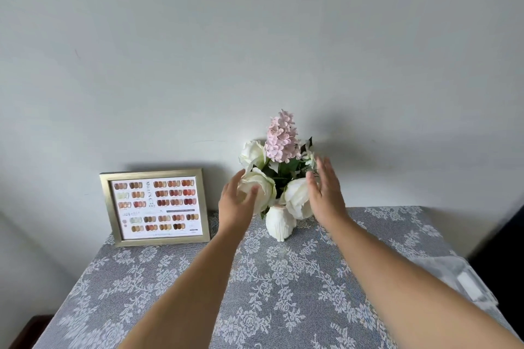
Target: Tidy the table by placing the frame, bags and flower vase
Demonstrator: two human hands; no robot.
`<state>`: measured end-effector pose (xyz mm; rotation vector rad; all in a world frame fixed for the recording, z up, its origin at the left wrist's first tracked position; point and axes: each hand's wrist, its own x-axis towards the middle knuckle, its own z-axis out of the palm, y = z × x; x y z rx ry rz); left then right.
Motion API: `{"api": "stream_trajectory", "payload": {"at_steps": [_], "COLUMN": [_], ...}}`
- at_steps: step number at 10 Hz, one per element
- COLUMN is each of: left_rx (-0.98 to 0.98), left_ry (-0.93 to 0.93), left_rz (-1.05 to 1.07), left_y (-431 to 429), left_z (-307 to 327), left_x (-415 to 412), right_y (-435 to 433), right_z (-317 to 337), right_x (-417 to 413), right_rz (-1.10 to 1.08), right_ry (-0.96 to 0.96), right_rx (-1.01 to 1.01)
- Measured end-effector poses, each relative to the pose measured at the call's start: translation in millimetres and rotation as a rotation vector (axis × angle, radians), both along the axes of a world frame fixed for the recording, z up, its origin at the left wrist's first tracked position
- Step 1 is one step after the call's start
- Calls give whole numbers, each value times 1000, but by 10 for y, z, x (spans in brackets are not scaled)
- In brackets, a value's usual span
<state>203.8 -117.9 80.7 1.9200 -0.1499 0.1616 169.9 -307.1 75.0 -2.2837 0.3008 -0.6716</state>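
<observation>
A small white ribbed vase [280, 222] stands near the table's back edge, against the wall. It holds white roses [258, 187] and a pink flower spike [280, 137]. My left hand [236, 202] is open, its fingers resting on the left white rose. On the other side my right hand [326, 191] is open, palm turned inward beside the right rose, holding nothing. A gold-edged frame [154, 207] with a nail colour chart leans upright against the wall at the back left. No bags are in view.
The table wears a grey lace cloth with a white flower pattern [269, 286]. A plain pale wall [255, 51] rises right behind it. Folded grey-white fabric [465, 278] lies off the table's right edge.
</observation>
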Motion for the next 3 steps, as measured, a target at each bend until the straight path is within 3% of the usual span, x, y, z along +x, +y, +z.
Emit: {"api": "stream_trajectory", "payload": {"at_steps": [3], "left_rx": [11], "left_ry": [39], "left_rz": [-82], "left_y": [83], "left_z": [88], "left_x": [-139], "right_y": [27], "right_z": [85], "right_x": [-163], "right_rz": [-4], "right_ry": [-25], "right_rx": [40]}}
